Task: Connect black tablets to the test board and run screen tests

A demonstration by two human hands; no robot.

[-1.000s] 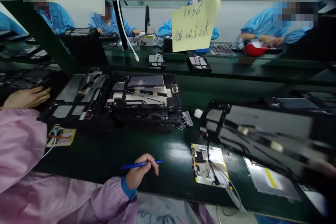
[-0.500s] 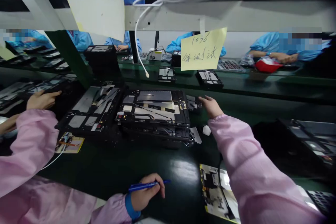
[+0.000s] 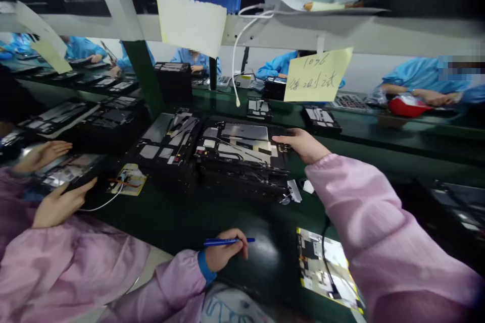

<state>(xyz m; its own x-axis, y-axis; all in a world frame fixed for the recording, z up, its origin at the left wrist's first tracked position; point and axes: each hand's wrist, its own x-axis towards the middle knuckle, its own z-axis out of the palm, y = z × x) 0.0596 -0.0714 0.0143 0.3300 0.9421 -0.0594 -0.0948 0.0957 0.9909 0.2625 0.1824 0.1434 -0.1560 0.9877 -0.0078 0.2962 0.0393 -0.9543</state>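
My left hand (image 3: 226, 253), with a blue band at the wrist, is closed round a blue pen (image 3: 210, 242) above the dark green bench. The pen lies sideways, one end pointing right. My right hand (image 3: 305, 145) reaches forward to a stack of tablets without back covers. Its fingers are on the right edge of the top tablet (image 3: 244, 137), over its grey battery and black frame; fingers beneath the edge are hidden. Left of this stands another stack of open tablets (image 3: 162, 141). A grey tab (image 3: 293, 191) sticks out at the right stack's lower corner.
At left, a co-worker's hands (image 3: 56, 207) hold a tablet (image 3: 71, 169). A yellow-edged panel (image 3: 127, 179) with a white cable lies near them; another panel (image 3: 328, 267) with a black cable lies below my right forearm. A shelf beam (image 3: 273, 35) crosses above, with a yellow note (image 3: 318, 76).
The view has swung left. My right hand has moved left from beside the stack onto the top tablet's edge. The co-worker's hands have drawn a tablet nearer. My left hand still holds the pen.
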